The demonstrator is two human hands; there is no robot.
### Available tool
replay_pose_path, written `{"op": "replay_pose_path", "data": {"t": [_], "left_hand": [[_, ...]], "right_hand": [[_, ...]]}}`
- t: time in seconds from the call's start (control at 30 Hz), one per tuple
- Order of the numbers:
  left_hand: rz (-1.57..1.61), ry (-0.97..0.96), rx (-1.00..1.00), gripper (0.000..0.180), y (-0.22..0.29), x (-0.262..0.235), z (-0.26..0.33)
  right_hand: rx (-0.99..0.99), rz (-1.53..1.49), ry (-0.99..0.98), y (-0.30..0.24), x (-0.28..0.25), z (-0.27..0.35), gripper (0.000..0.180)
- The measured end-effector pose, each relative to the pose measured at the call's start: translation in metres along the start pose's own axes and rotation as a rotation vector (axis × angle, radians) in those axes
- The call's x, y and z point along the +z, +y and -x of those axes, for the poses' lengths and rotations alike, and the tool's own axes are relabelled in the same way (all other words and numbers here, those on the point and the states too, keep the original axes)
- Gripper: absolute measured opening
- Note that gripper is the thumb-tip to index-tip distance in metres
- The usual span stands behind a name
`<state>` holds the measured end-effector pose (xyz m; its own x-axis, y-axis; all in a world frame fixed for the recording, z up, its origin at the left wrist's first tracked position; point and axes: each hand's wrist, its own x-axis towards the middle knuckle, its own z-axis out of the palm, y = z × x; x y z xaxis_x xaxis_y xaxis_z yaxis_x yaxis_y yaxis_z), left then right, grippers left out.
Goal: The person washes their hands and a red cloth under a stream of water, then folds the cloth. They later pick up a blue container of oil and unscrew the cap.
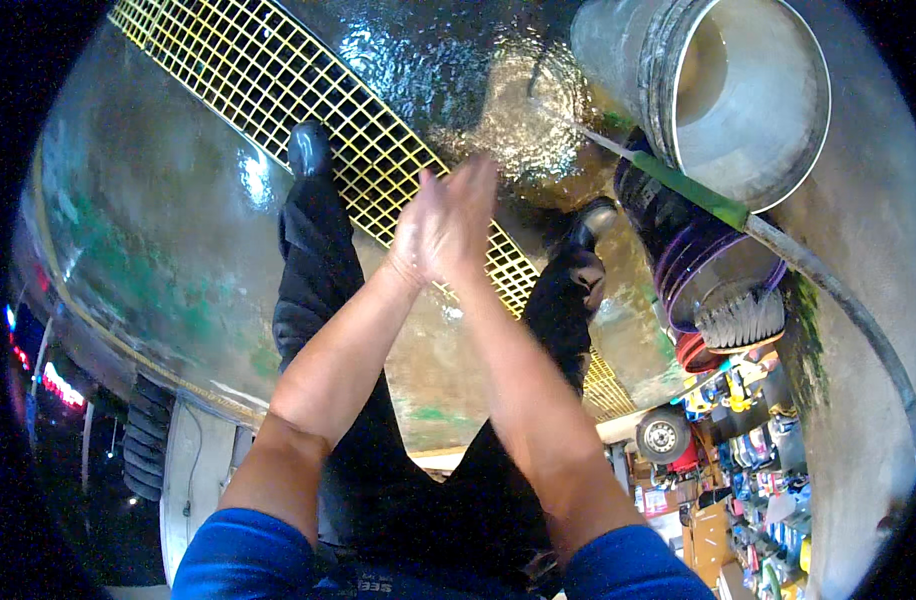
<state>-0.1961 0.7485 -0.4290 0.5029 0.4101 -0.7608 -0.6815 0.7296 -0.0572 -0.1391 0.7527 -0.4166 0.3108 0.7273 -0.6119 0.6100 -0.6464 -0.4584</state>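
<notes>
My left hand and my right hand meet palm to palm in front of me, above a yellow floor grating. Stretched fingers point away from me and are blurred by motion. Nothing shows between the palms, and part of the left hand's fingers is hidden behind the right. Beyond them to the right, a hose with a green grip lies across the buckets. Its thin metal tip points at the wet floor, where the water is rippled and bright.
A large grey bucket with some murky liquid stands at the far right. Nearer is a dark purple-rimmed bucket with a bristle brush at it, and a red bucket. A wheel and cluttered shelves appear at lower right. My boots straddle the grating.
</notes>
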Motion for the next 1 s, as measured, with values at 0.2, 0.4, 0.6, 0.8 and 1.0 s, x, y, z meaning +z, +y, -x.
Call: {"op": "replay_pose_path", "data": {"t": [0.2, 0.4, 0.6, 0.8, 1.0], "left_hand": [[-0.006, -0.082, -0.033, 0.086, -0.007, 0.008, -0.003], [-0.085, -0.116, 0.087, 0.088, 0.010, -0.016, -0.015], [0.051, 0.052, -0.066, 0.065, -0.014, -0.003, -0.007], [-0.103, 0.005, -0.066, 0.027, 0.015, -0.001, -0.012], [-0.595, 0.526, 0.066, 0.043, 0.002, -0.013, -0.029]], "right_hand": [[0.173, -0.239, -0.052, 0.024, -0.003, -0.023, 0.081], [-0.297, 0.052, -0.132, -0.009, -0.004, 0.061, 0.096], [0.405, -1.234, -0.301, 0.006, -0.029, -0.022, 0.086], [0.445, -2.030, -0.261, 0.022, -0.021, 0.042, 0.098], [0.042, -0.799, -0.360, 0.028, -0.001, 0.031, 0.094]]}}
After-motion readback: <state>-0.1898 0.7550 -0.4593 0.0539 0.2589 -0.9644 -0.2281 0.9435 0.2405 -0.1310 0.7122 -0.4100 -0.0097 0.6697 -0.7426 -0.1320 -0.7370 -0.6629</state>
